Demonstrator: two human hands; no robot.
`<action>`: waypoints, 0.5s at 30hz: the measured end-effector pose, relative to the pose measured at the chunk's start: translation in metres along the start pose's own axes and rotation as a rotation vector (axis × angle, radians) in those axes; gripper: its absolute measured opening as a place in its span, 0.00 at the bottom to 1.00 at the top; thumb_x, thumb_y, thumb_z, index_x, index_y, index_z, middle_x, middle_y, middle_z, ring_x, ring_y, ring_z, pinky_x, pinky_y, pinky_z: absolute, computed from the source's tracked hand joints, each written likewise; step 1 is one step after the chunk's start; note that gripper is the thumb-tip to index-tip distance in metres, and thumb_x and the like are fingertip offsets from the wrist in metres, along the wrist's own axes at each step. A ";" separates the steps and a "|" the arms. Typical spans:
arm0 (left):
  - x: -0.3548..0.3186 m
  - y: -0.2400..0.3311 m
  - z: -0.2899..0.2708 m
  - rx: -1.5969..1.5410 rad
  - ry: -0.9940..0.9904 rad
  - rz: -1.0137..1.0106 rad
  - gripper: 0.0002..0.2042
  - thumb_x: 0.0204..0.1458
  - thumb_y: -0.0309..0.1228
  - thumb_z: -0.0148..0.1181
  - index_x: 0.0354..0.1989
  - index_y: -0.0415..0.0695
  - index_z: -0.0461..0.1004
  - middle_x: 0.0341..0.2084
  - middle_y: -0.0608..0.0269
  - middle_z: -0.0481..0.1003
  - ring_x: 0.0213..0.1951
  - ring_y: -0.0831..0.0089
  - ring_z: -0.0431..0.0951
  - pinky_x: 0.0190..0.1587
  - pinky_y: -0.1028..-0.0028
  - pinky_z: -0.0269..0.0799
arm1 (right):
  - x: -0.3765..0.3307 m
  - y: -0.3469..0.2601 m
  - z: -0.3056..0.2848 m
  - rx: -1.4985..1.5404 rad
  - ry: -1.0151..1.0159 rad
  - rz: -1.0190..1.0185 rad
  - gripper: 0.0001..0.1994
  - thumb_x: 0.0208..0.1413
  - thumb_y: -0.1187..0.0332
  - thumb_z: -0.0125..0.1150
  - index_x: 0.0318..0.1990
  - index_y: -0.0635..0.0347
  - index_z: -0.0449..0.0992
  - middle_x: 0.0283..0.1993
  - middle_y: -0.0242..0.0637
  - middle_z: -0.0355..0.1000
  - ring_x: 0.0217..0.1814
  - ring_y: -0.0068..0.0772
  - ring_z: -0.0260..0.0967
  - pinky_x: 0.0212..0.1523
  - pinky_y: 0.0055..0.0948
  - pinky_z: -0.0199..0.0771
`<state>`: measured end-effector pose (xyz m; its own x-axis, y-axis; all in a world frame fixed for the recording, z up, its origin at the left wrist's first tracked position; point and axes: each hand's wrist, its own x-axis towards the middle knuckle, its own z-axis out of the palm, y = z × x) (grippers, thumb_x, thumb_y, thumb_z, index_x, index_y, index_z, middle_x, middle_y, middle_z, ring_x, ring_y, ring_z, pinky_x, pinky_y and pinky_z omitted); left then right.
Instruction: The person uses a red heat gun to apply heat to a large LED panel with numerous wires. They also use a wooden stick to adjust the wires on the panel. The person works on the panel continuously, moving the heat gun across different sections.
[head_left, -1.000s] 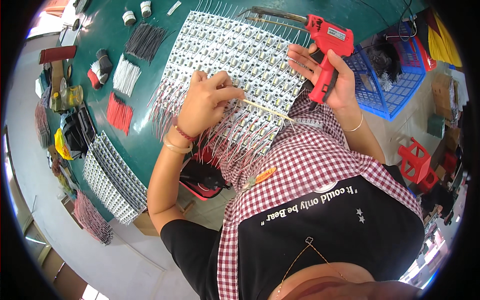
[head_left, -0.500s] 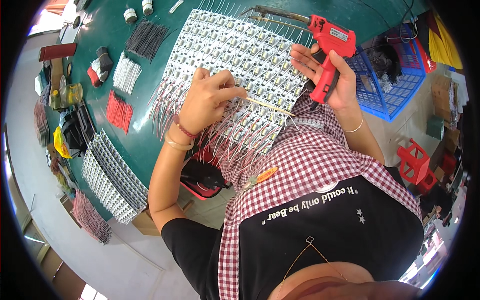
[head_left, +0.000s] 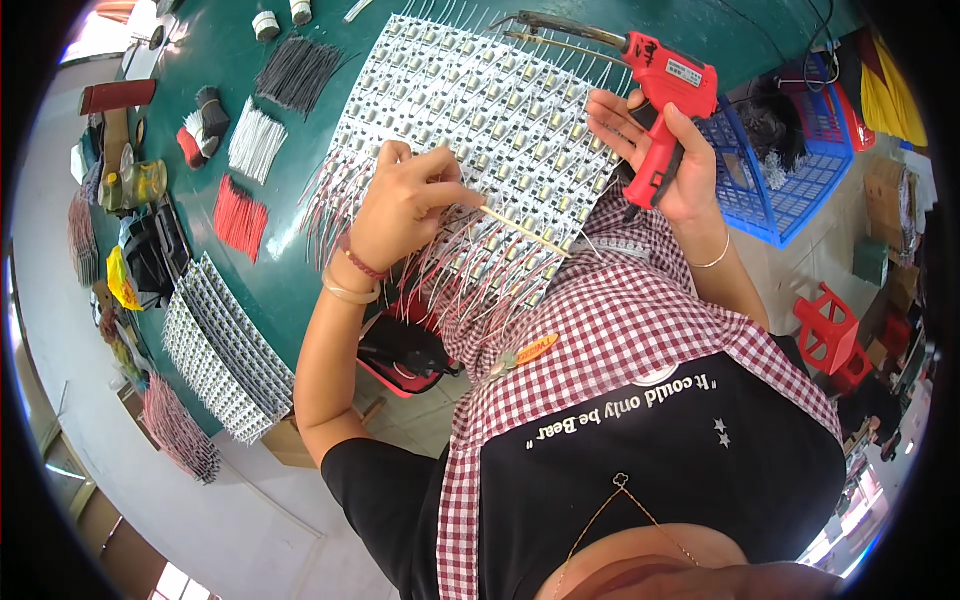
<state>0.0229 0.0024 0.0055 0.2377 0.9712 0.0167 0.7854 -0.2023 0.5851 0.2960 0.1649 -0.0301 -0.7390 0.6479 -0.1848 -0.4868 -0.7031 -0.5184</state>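
Left hand (head_left: 410, 202), eleven o'clock: we had fingers clamped on a thin stick (head_left: 525, 231) over the circuit sheet (head_left: 495, 110), twelve o'clock, partly on the desk (head_left: 312, 142). Right hand (head_left: 680, 178), two o'clock: we held a red soldering gun (head_left: 668, 76), fingers loosely curled.

One soldering gun (head_left: 674, 78), one thin stick (head_left: 525, 231), one blue basket (head_left: 738, 190), two short white bundles (head_left: 266, 26).
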 end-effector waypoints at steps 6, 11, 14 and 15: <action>-0.021 0.013 -0.025 0.065 0.036 -0.054 0.20 0.34 0.16 0.57 0.31 0.58 0.84 0.25 0.74 0.68 0.33 0.74 0.70 0.50 0.66 0.54 | 0.000 0.000 -0.003 0.062 0.017 0.028 0.16 0.63 0.61 0.50 0.47 0.68 0.67 0.60 0.66 0.62 0.66 0.57 0.59 0.69 0.51 0.54; -0.047 -0.029 -0.081 0.069 0.201 -0.316 0.15 0.45 0.18 0.56 0.33 0.54 0.83 0.23 0.69 0.69 0.32 0.71 0.72 0.45 0.67 0.61 | -0.003 0.001 -0.006 0.115 0.031 0.030 0.17 0.62 0.60 0.51 0.48 0.66 0.68 0.59 0.64 0.63 0.65 0.56 0.60 0.68 0.53 0.55; -0.051 -0.071 -0.084 -0.010 0.536 -0.567 0.11 0.50 0.20 0.55 0.36 0.48 0.82 0.23 0.62 0.70 0.29 0.67 0.72 0.35 0.70 0.66 | -0.004 0.001 -0.004 0.107 0.023 0.034 0.17 0.62 0.59 0.52 0.49 0.64 0.68 0.60 0.61 0.64 0.65 0.54 0.61 0.68 0.53 0.56; -0.049 -0.081 -0.078 0.047 0.647 -0.628 0.10 0.51 0.21 0.55 0.37 0.45 0.81 0.23 0.60 0.70 0.28 0.66 0.73 0.31 0.71 0.67 | -0.004 0.000 -0.004 0.111 0.024 0.034 0.17 0.62 0.59 0.52 0.49 0.64 0.68 0.60 0.60 0.64 0.65 0.53 0.61 0.68 0.53 0.56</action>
<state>-0.0969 -0.0191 0.0210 -0.5994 0.7829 0.1665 0.6882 0.3979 0.6067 0.3002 0.1635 -0.0327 -0.7453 0.6289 -0.2214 -0.5109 -0.7520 -0.4164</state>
